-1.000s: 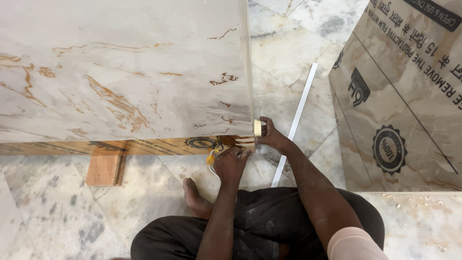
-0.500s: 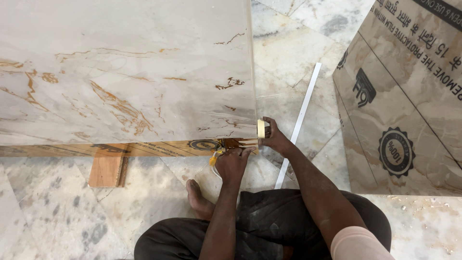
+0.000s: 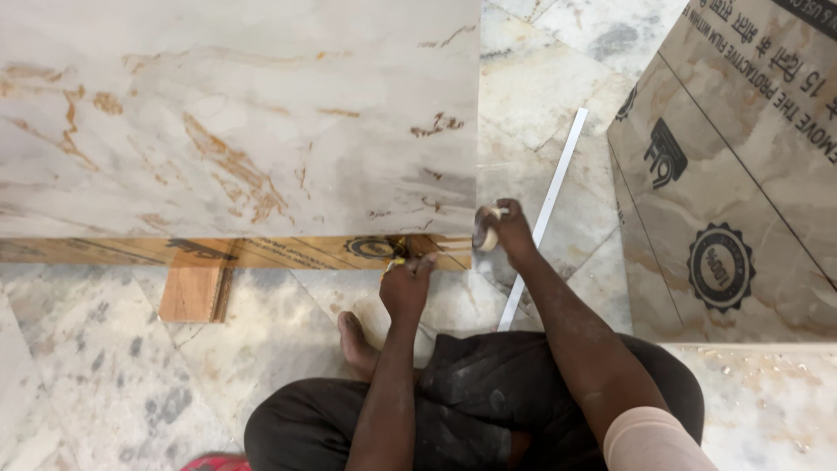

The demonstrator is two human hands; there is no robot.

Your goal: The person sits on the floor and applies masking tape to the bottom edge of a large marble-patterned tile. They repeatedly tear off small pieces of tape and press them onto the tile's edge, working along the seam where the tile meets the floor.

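Seated on the floor, right hand [image 3: 504,228] closes its grip on a small tape roll [image 3: 486,235] at the marble-look panel's [image 3: 235,122] corner, left hand [image 3: 406,281] pinching a yellow-tipped tool [image 3: 394,262] against the plywood edge [image 3: 261,251], steadying it.

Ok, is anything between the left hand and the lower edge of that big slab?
Nothing visible. The left hand is already at the slab's lower edge, by the wooden board beneath it. The right hand holds a small roll at the corner.

film-wrapped tile [image 3: 741,174] | right, leaning | beige, black round seals
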